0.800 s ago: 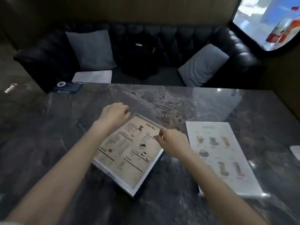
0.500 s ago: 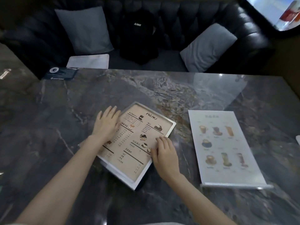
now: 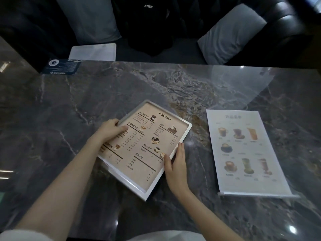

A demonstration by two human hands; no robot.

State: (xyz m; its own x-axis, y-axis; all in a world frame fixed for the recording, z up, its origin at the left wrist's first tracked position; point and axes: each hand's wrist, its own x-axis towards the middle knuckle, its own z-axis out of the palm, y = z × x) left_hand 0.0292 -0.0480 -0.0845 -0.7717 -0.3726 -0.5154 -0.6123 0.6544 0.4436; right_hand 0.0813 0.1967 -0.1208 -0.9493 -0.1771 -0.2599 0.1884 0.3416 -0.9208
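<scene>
A beige menu in a white frame (image 3: 145, 145) lies turned at an angle on the dark marble table (image 3: 86, 101). My left hand (image 3: 109, 131) grips the frame's left edge, its thumb lying across the printed face. My right hand (image 3: 177, 166) holds the frame's right edge, with the thumb on the face near the lower right and the fingers stretched along the side. Whether the frame rests flat or is slightly lifted cannot be told.
A laminated drinks sheet (image 3: 243, 153) in a clear stand lies to the right of the menu. A dark blue card (image 3: 60, 66) sits at the table's far left corner. Beyond the table is a black sofa with grey cushions (image 3: 231, 32), a black bag (image 3: 149, 23) and a white sheet (image 3: 93, 52).
Both hands moved from lying flat on the menu's face to its left and right edges, and now hold the frame. The camera has tilted further down.
</scene>
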